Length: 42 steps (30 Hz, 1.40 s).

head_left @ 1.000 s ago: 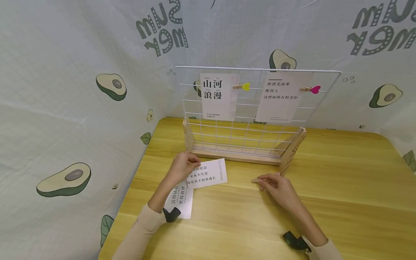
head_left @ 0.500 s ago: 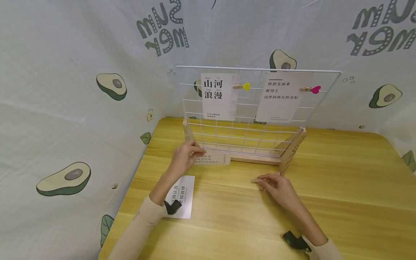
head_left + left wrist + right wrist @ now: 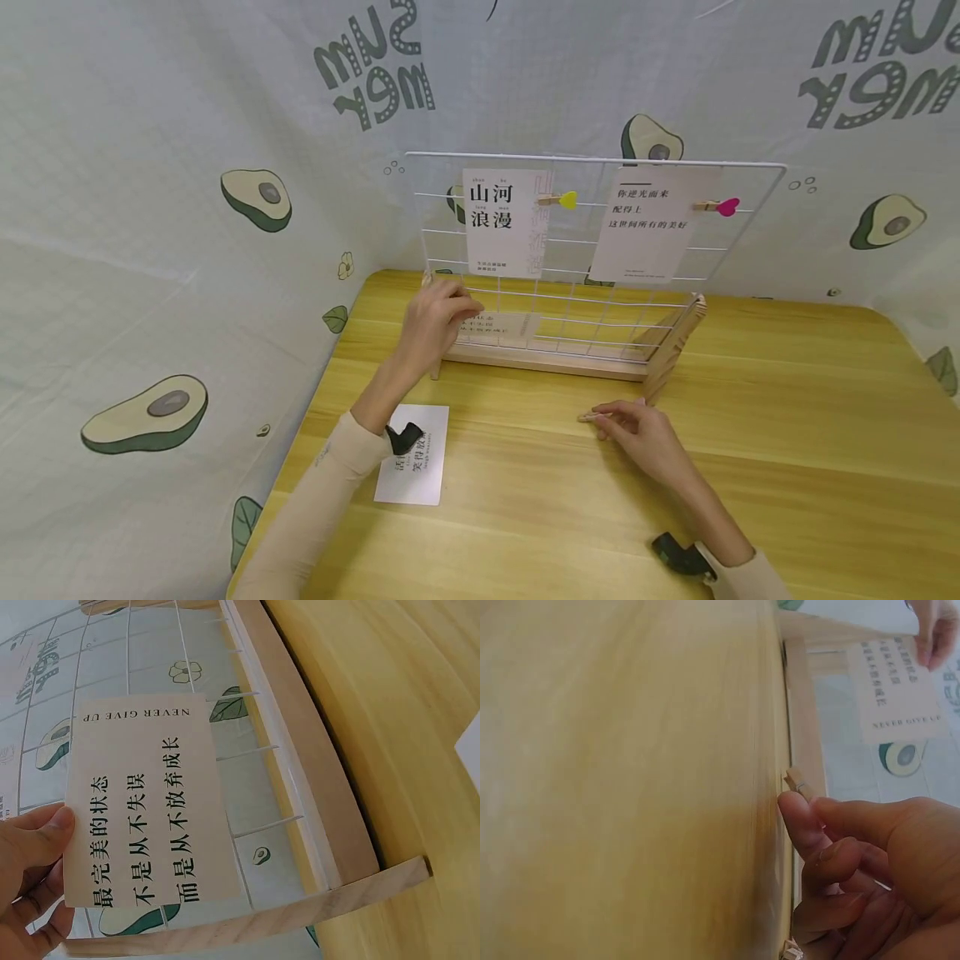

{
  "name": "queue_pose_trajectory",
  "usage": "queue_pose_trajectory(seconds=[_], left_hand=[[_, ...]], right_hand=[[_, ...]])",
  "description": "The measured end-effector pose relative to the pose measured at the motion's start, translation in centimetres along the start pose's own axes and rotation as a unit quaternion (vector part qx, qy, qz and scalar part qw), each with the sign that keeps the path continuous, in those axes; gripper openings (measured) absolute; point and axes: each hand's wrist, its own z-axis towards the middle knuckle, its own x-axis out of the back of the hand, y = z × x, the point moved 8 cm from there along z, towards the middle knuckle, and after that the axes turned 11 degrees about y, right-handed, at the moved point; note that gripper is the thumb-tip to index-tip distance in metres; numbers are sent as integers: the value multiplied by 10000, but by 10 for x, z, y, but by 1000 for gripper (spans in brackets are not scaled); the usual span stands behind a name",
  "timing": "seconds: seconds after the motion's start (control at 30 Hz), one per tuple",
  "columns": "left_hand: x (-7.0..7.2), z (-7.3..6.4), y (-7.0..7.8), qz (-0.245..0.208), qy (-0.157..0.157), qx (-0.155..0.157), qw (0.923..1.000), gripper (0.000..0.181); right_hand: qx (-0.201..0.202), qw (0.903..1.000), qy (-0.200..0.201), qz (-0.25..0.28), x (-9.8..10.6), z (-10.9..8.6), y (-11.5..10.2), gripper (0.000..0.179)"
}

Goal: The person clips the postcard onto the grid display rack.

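Note:
My left hand (image 3: pixel 437 323) pinches the edge of a printed card (image 3: pixel 154 802) between thumb and fingers. The card is held up in front of the lower left of a white wire grid rack (image 3: pixel 592 159), and its lettering faces the left wrist camera. Low over the table on the right, my right hand (image 3: pixel 639 435) pinches a small wooden clothespin (image 3: pixel 798 781) between thumb and forefinger, with its tip pointing left in the head view. Two cards hang on the grid: a left one (image 3: pixel 504 250) beside a yellow heart clothespin (image 3: pixel 567 200), a right one (image 3: pixel 643 250) beside a pink heart clothespin (image 3: pixel 726 207).
Another printed card (image 3: pixel 420 492) lies on the wooden table (image 3: pixel 547 517) under the left forearm. The rack stands in a wooden base (image 3: pixel 555 360) with slanted side legs. Behind and to the left hangs a pale cloth (image 3: pixel 150 292) printed with avocados.
My left hand has lifted the card off the one on the table and carried it up and away from me to the grid's lower left. The right hand has stayed nearly still.

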Motion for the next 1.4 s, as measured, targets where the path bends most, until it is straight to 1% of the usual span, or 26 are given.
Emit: queue_pose_trajectory(seconds=[0.2,0.27,0.33,0.37,0.43,0.53,0.6,0.67,0.83,0.97,1.07,1.17,1.23,1.3,1.4], left_hand=[[-1,9,0,132,138,-104,9998,5],[-2,11,1,184,179,-143,9996,5],[-3,12,1,251,222,-192,9993,5],[-3,12,1,279,230,-216,9991,4],[-3,13,2,321,258,-240,9989,3],[-4,13,2,364,275,-234,9987,4],[-5,14,2,367,332,-235,9985,5],[-5,14,2,363,431,-264,9981,4],[-7,14,3,357,690,-386,9962,4],[-9,14,3,354,785,-373,9956,3],[-11,15,2,406,793,-331,9955,3],[-12,15,2,497,798,-328,9950,5],[-13,14,2,555,811,-349,9946,6],[-13,14,2,604,818,-360,9942,6],[-14,14,3,668,828,-380,9936,7]], right_hand=[[-96,9999,-72,28,-3,6,-4,16],[-141,9998,-109,16,-4,10,-7,15],[-76,9999,-85,-23,-3,16,-14,13],[-27,10000,-59,8,-2,19,-18,13],[219,9997,70,33,3,26,-30,9],[717,9964,403,178,12,37,-52,8],[1061,9917,699,217,18,43,-66,12],[1301,9865,975,192,23,48,-80,13],[1794,9713,1560,-120,31,62,-112,11],[2185,9563,1915,-340,35,73,-135,9],[2437,9428,2162,-703,37,81,-150,7],[2665,9269,2408,-1086,36,86,-163,10],[2769,9181,2538,-1268,35,88,-168,12],[2859,9122,2599,-1366,32,90,-172,12],[2913,9075,2638,-1481,28,93,-174,12]])
